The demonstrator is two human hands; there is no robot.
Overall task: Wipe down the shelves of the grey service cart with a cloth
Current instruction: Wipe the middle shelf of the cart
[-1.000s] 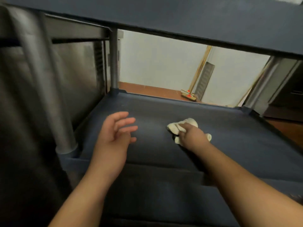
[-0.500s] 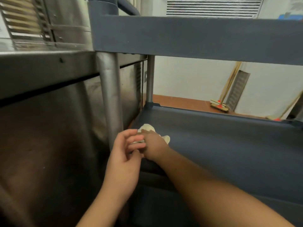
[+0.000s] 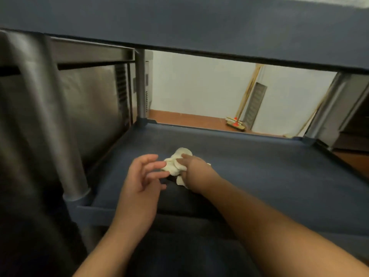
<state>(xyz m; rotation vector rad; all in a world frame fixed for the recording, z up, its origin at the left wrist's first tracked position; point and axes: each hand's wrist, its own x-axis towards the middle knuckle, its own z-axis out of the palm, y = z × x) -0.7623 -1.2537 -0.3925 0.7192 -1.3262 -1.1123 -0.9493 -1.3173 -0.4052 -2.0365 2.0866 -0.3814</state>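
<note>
We see the cloth (image 3: 176, 165), a pale crumpled wad, lying on the middle shelf (image 3: 259, 176) of the cart, slightly left of the frame's centre. Our right hand (image 3: 194, 172) reaches in from the lower right and grips the cloth, fingers curled over it and pressing it onto the shelf surface. Our left hand (image 3: 142, 180) comes up from the lower centre with its fingers spread and loosely bent; the fingertips (image 3: 165, 172) touch or nearly touch the left edge of the cloth, and we cannot tell whether they actually pinch it.

The upper shelf (image 3: 179, 23) spans the top of the frame as a dark grey band. A round metal post (image 3: 54, 120) stands at the left, its foot set in the near left corner of the middle shelf; another post (image 3: 141, 84) rises at the far left corner. Steel cabinet panels (image 3: 93, 104) fill the left side beyond the cart. Through the gap between the shelves we see a white wall (image 3: 199, 86), an orange floor (image 3: 183, 117), and a broom (image 3: 236, 122) leaning against the wall at right of centre.
</note>
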